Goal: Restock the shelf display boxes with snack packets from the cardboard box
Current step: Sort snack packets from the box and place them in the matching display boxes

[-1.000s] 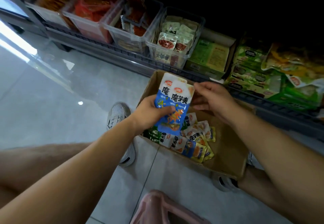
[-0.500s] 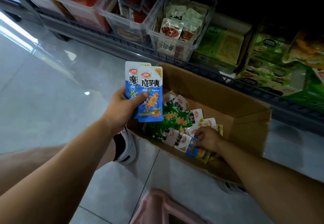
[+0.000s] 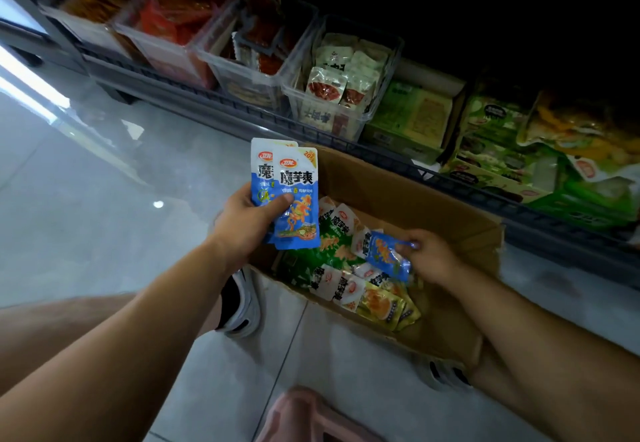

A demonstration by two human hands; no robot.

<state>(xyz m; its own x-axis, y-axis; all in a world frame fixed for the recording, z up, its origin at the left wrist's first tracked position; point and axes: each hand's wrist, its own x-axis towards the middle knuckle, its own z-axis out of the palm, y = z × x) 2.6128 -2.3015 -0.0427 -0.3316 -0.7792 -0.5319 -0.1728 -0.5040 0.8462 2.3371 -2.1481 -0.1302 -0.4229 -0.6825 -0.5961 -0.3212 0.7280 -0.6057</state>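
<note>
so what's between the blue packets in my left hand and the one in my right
Green packets and white-topped packets lying in the cardboard box, seen in the head view.

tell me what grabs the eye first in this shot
The blue snack packets held upright in the left hand stand out at centre. To their right, the right hand pinches another blue packet over the mixed loose packets in the open cardboard box on the floor. Behind runs a dim shelf of clear bins.
</note>
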